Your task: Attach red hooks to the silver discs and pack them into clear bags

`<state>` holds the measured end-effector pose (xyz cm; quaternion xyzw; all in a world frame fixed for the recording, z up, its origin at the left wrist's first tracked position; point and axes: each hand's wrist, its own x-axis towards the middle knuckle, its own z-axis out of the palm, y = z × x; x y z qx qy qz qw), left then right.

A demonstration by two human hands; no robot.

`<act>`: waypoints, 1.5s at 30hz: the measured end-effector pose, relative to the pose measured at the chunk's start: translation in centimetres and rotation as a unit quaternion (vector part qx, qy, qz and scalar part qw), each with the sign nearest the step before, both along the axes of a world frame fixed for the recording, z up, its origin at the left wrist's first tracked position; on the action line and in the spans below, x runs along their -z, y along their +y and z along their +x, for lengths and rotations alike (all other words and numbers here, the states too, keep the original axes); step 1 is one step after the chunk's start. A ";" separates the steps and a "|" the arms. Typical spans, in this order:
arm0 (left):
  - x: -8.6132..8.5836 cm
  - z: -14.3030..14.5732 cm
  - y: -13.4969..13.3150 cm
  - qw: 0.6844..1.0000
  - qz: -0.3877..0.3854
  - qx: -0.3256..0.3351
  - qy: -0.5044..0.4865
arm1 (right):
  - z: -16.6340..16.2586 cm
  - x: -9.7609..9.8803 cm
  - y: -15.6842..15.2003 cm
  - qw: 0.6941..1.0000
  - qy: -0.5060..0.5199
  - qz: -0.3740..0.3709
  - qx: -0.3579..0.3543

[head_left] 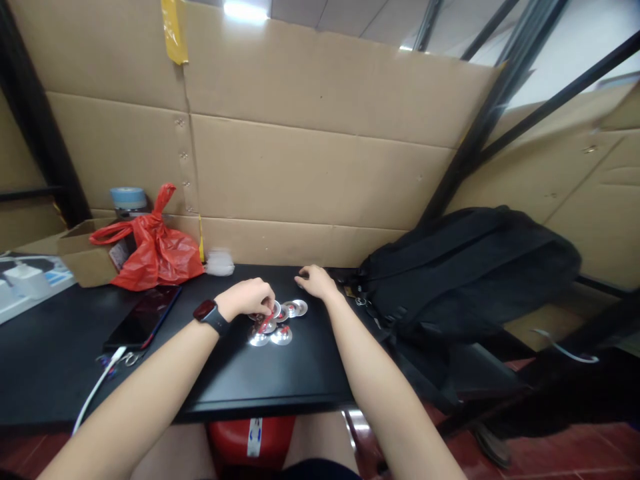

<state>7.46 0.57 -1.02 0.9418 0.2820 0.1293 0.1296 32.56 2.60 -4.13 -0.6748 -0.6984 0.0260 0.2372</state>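
Seen from the head camera: pinched, apparently, by the left hand [250, 298], one shiny disc [277, 310] amid overlapping discs [281, 336] on the black table [240, 387]; loosely opened just beyond, with nothing visible in the right hand [317, 283]. Could snag on red pieces [265, 325] if lifted hastily, or scatter if nudged.

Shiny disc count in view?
At least 6 discs: two at the front, two at the cluster's right end, two by the left hand. Overlap and the hand may hide others.
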 end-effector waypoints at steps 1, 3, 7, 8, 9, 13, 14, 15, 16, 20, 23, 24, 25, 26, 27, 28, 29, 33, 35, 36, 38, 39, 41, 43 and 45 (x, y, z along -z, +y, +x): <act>0.2 0.1 -0.1 1.000 0.011 -0.007 0.001 | -0.2 -0.1 -0.1 1.000 -0.003 0.010 -0.004; 0.5 0.3 -0.2 0.999 0.031 -0.022 0.006 | -0.6 -0.3 -0.1 0.999 0.001 0.026 -0.019; 0.5 0.6 -0.3 0.997 0.066 -0.027 0.012 | -1.6 -0.7 -0.2 0.991 0.081 0.053 -0.088; 0.4 0.6 -0.3 0.997 0.075 -0.029 -0.003 | -2.0 -0.9 -0.3 0.984 0.124 0.054 -0.115; 0.3 0.5 -0.2 0.996 0.081 -0.034 -0.030 | -2.4 -1.0 -0.4 0.972 0.180 0.051 -0.144; -0.2 0.4 0.3 0.969 0.065 -0.090 -0.219 | -4.3 -1.6 -1.4 0.871 0.418 0.003 -0.258; -0.3 0.4 0.4 0.957 0.048 -0.107 -0.266 | -4.9 -1.7 -1.7 0.849 0.449 -0.009 -0.278; -0.4 0.4 0.6 0.944 0.027 -0.120 -0.305 | -5.4 -1.8 -2.0 0.836 0.464 -0.015 -0.292; -0.4 0.4 0.7 0.933 0.004 -0.127 -0.336 | -5.9 -1.9 -2.2 0.830 0.472 -0.016 -0.298; -0.3 0.5 1.0 0.905 -0.092 -0.086 -0.407 | -6.9 -2.3 -2.8 0.806 0.508 -0.017 -0.304; -0.3 0.5 1.2 0.891 -0.135 -0.057 -0.429 | -6.7 -2.6 -3.1 0.773 0.546 -0.054 -0.318; -0.4 0.4 1.3 0.891 -0.137 -0.055 -0.428 | -6.5 -2.6 -3.1 0.768 0.553 -0.062 -0.317; -0.4 0.3 1.3 0.894 -0.133 -0.056 -0.425 | -6.4 -2.7 -3.1 0.766 0.559 -0.065 -0.312; -0.4 0.2 1.4 0.898 -0.124 -0.060 -0.418 | -6.3 -2.7 -3.1 0.765 0.564 -0.063 -0.306; -0.4 0.1 1.5 0.903 -0.111 -0.066 -0.410 | -6.2 -2.6 -3.0 0.764 0.568 -0.059 -0.300; -0.4 -0.1 1.6 0.908 -0.096 -0.074 -0.401 | -6.2 -2.5 -2.8 0.765 0.570 -0.054 -0.295; -0.4 -0.2 1.6 0.913 -0.082 -0.083 -0.391 | -6.1 -2.3 -2.6 0.769 0.570 -0.048 -0.287; -0.2 -0.5 1.8 0.932 -0.032 -0.112 -0.343 | -5.8 -1.5 -1.3 0.834 0.506 0.014 -0.219; -0.2 -0.8 2.0 0.939 0.000 -0.129 -0.319 | -5.3 -1.3 -0.7 0.875 0.447 0.076 -0.169; -0.1 -1.0 2.2 0.942 0.019 -0.138 -0.306 | -4.8 -1.3 -0.5 0.895 0.410 0.106 -0.142; 0.0 -1.7 2.7 0.950 0.051 -0.151 -0.269 | -3.6 -1.5 -0.3 0.932 0.321 0.142 -0.085; 0.2 -2.1 3.1 0.955 0.063 -0.153 -0.246 | -2.9 -1.6 -0.3 0.950 0.270 0.145 -0.055; 0.8 -3.1 4.0 0.965 0.071 -0.151 -0.202 | -1.5 -1.6 -0.5 0.975 0.179 0.129 0.007; 1.5 -4.1 5.0 0.970 0.065 -0.153 -0.176 | -0.4 -1.5 -0.6 0.987 0.107 0.104 0.054; 2.0 -4.9 5.8 0.975 0.050 -0.153 -0.155 | 0.4 -1.2 -0.7 0.994 0.046 0.075 0.068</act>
